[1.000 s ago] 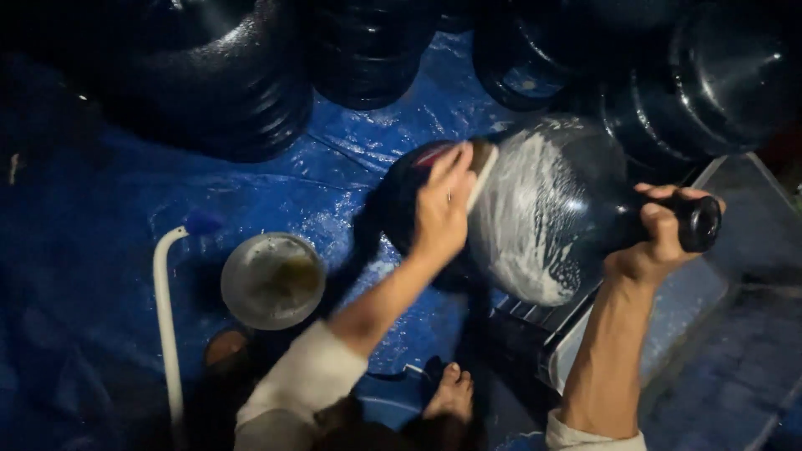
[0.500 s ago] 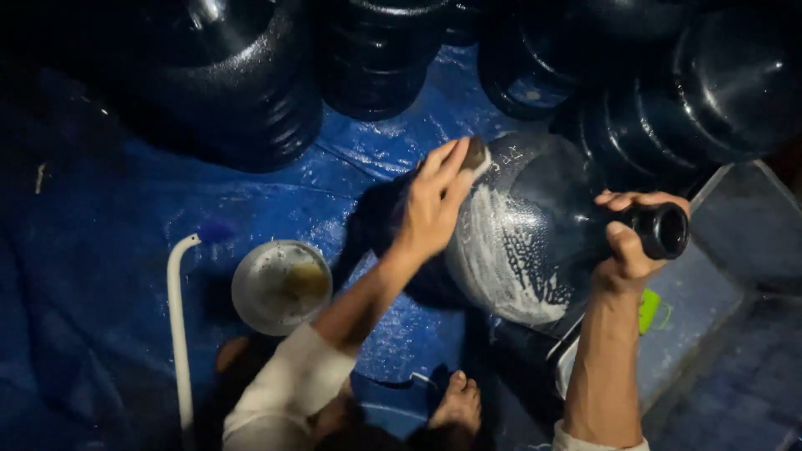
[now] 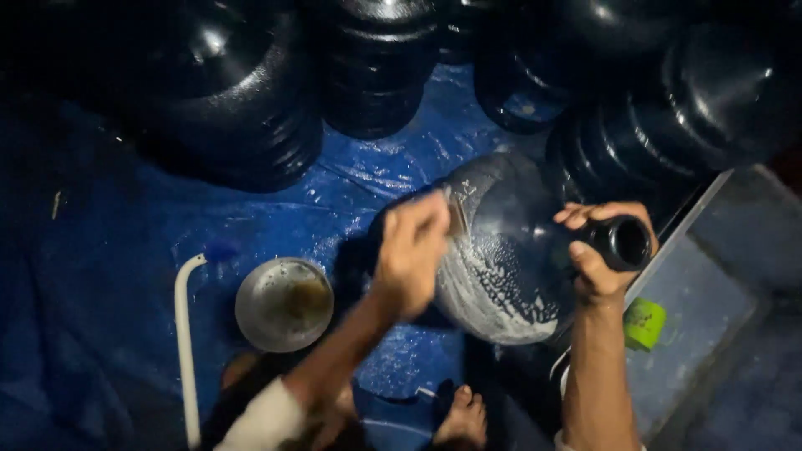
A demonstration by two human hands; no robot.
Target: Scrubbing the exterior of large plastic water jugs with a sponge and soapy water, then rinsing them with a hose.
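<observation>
My left hand is curled around a small scrubbing pad, fingers closed on it, and it presses that pad against the soapy flank of the big dark water jug. The hand is a little blurred, so I cannot tell exactly how the fingers sit on the pad. My right hand is wrapped shut around the jug's neck, just behind its round open mouth, which points toward 3 o'clock.

The jug lies on its side between my 2 hands, just right of the middle of the view, tipped so its base points toward 10 o'clock. White suds streak its lower shoulder. It rests on a wet blue tarp that covers the floor.

At 7 o'clock from my left hand sits a round metal bowl with murky liquid in it, and just beside that, further toward 9 o'clock, a white bent pipe runs down the tarp. My bare foot shows at 6 o'clock, below the jug. A small green cup-like thing sits at 5 o'clock from my right hand, touching the edge of a grey metal tray.

From 10 o'clock round to 2 o'clock, more dark jugs stand crowded together along the top of the view.
</observation>
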